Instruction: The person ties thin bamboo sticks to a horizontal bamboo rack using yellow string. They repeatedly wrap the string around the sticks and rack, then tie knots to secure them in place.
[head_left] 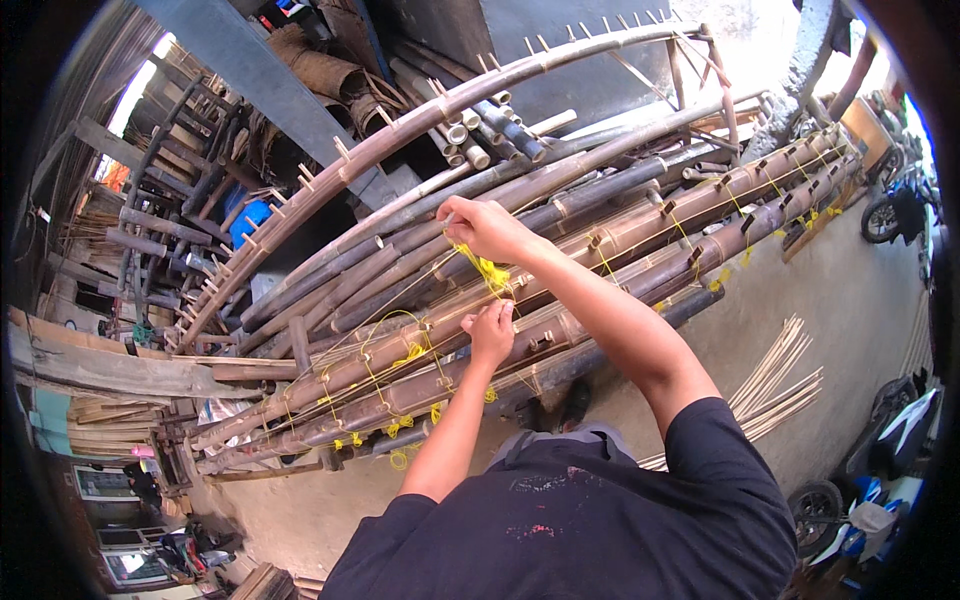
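Note:
My right hand [484, 229], raised over the bamboo frame, is closed in a pinch on yellow string [488, 272]. A small bundle of this string hangs below its fingers. Lower down, my left hand [490, 332] has its fingers pressed together at the lower end of the string, close to a brown bamboo pole [535, 340]. Alongside lies a second bamboo pole [375, 352]. Pegs stick out of both poles, and yellow strings cross between them. Loose yellow tangles [400, 427] hang along the near side.
Behind the frame arches a curved bamboo rail [400, 125] with upright pegs. Stacked bamboo poles [480, 150] lie beyond it. Thin bamboo strips [770, 375] rest on the concrete floor [800, 290] to the right. Motorcycles [870, 510] stand at the right edge.

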